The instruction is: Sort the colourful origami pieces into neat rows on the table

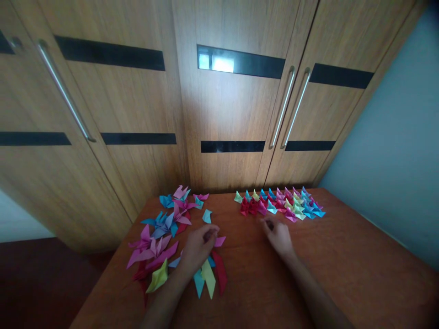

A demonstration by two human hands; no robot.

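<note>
My left hand [200, 244] is closed over the near-left part of the table, its fingers curled beside a pink paper piece [220, 241]; whether it grips that piece is unclear. Under and beside its wrist lie folded strips, among them a red one [220, 273] and a pale yellow one [208, 278]. My right hand [278, 235] rests with its fingers curled together, just below the rows of small folded paper pieces [281, 203]; anything inside it is hidden. A light blue piece [207, 216] lies above my left hand.
Loose origami in pink, blue and red [161, 246] spreads along the left of the brown table [247, 292], with a yellow-green piece [158, 276] near its left edge. Behind the table stands a wooden cabinet [226, 105] with metal handles; a pale wall [391, 151] is at right.
</note>
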